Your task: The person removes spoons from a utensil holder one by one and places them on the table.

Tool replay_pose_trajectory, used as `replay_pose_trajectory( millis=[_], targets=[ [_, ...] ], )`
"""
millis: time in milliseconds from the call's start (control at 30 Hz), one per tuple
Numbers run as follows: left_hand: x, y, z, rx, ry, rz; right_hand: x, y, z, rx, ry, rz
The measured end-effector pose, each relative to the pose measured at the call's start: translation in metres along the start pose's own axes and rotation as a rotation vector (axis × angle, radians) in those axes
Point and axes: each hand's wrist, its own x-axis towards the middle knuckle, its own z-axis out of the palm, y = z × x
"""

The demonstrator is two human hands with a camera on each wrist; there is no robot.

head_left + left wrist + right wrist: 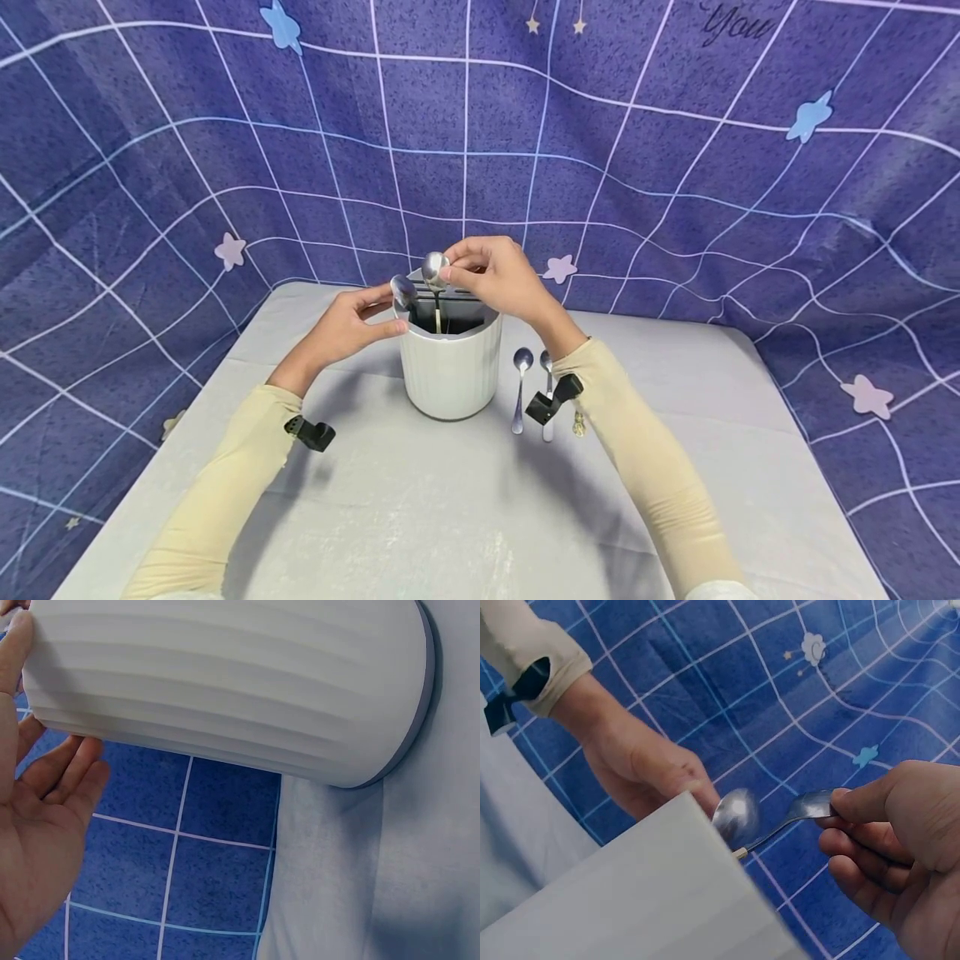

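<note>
The held utensil (432,270) is glossy metal, the ribbed container (450,375) matt, the tablecloth (375,508) fabric.

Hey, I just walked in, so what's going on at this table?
Someone's right grip pinches a spoon by its bowl, the handle reaching down into a white ribbed container. The left grip touches the container's rim, beside another spoon standing in it bowl up. On the table, to the container's right, lie two more spoons and a gold-coloured piece, partly hidden by the right arm. Whether the pinched spoon is going in or coming out, I can't tell.
</note>
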Motion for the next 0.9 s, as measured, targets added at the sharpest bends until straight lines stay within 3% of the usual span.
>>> replay_pose_trajectory(
  millis=[600,900],
  targets=[
    [0.0,0.0,0.0,0.017,0.003,-0.004,0.001,-0.047,-0.021,-0.014,0.18,-0.149],
    [-0.001,0.0,-0.002,0.039,-0.001,-0.028,0.0,-0.062,-0.041,0.042,0.273,-0.153]
  ],
)
